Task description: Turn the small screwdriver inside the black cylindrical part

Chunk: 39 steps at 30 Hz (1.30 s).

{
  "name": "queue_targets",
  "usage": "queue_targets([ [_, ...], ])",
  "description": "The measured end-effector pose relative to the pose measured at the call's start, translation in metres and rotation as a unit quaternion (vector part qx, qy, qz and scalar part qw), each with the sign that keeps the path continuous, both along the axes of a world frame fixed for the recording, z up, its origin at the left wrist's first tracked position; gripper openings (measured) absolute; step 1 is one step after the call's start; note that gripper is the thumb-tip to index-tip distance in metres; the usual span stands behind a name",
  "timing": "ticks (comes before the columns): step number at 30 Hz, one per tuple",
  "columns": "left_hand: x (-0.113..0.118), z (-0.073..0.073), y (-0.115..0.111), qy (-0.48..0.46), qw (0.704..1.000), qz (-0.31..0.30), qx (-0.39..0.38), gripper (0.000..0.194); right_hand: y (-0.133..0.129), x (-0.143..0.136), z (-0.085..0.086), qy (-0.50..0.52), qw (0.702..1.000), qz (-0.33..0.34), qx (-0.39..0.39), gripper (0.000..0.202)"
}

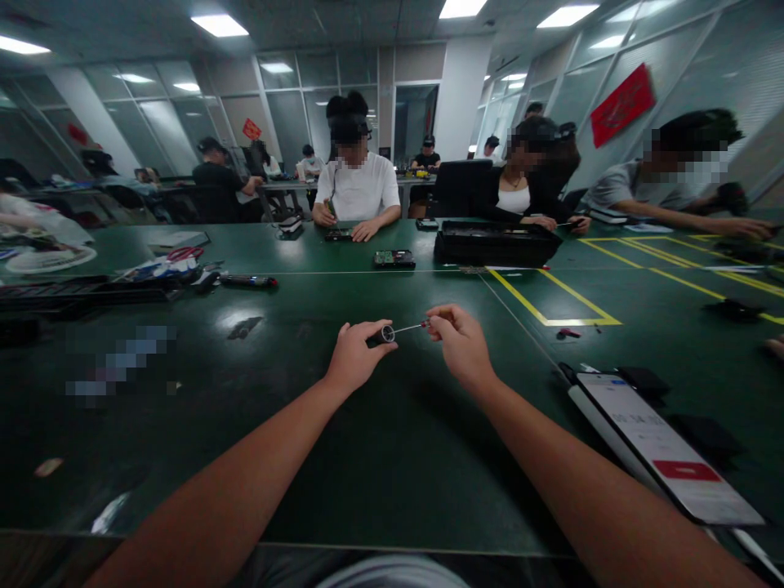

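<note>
Above the middle of the green table, my left hand [357,356] is closed round a small dark cylinder [386,334] whose pale ring-shaped end faces right. My right hand [458,339] pinches the red end of a thin screwdriver [409,328]. The metal shaft points left, and its tip is at the cylinder's ringed end. Whether the tip is inside or just in front is too small to tell.
A phone [667,449] lies at the right on the green table [367,474]. Farther back are a black tray [496,245], a circuit board [394,259] and a marker-like tool [248,281]. Red scissors [184,253] lie among tools at the left. Several people sit around.
</note>
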<state>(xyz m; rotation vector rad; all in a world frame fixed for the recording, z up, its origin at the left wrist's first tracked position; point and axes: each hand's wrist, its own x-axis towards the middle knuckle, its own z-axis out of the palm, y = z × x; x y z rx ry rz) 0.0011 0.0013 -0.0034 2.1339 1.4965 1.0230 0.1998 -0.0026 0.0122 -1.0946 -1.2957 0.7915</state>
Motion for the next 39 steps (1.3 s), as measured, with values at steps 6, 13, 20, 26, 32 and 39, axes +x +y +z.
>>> queue_targets([
  [6, 0.001, -0.002, 0.000, -0.006, 1.000, -0.010, 0.002, 0.039, -0.007, -0.003, 0.005, -0.093, 0.994, -0.061, 0.002, 0.038],
  [13, -0.001, -0.001, -0.001, -0.004, 1.000, -0.007, 0.002, 0.039, -0.005, -0.001, 0.003, -0.053, 0.998, -0.025, -0.002, 0.025],
  [20, 0.000, -0.001, 0.000, 0.000, 1.000, -0.004, -0.004, 0.038, -0.004, -0.002, 0.004, -0.074, 0.997, -0.036, -0.014, 0.023],
  [26, -0.001, 0.000, -0.001, -0.010, 1.000, -0.008, -0.003, 0.039, 0.003, -0.004, -0.001, 0.036, 0.999, 0.001, -0.011, 0.025],
  [32, 0.000, 0.004, -0.003, -0.009, 0.999, -0.020, 0.030, 0.037, 0.013, 0.003, -0.006, 0.215, 0.959, 0.058, -0.173, 0.033],
  [39, -0.001, 0.003, -0.002, -0.002, 1.000, -0.014, 0.013, 0.039, 0.013, -0.001, -0.010, 0.192, 0.977, -0.016, -0.090, 0.032],
])
